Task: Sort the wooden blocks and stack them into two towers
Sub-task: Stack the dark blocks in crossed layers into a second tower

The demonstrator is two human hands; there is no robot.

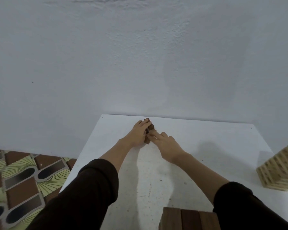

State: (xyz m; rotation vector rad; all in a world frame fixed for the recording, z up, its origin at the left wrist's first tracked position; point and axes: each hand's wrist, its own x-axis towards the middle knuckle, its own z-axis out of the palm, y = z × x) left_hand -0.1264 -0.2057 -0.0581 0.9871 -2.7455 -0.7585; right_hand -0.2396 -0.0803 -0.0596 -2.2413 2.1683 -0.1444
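A few dark brown wooden blocks (150, 125) lie near the far edge of the white table (206, 138). My left hand (139, 132) is closed over them from the left, fingers wrapped around the top. My right hand (166, 145) lies beside them on the right, its fingertips touching the lower blocks. A dark brown tower (188, 219) rises at the bottom edge, seen from above, three blocks across its top. A light wooden tower (279, 170) stands at the right edge, partly cut off by the frame.
A pale wall (140, 55) rises directly behind the table's far edge. Patterned brown and green floor tiles (23, 180) show to the left of the table. Both forearms, in dark sleeves, stretch across the middle of the table.
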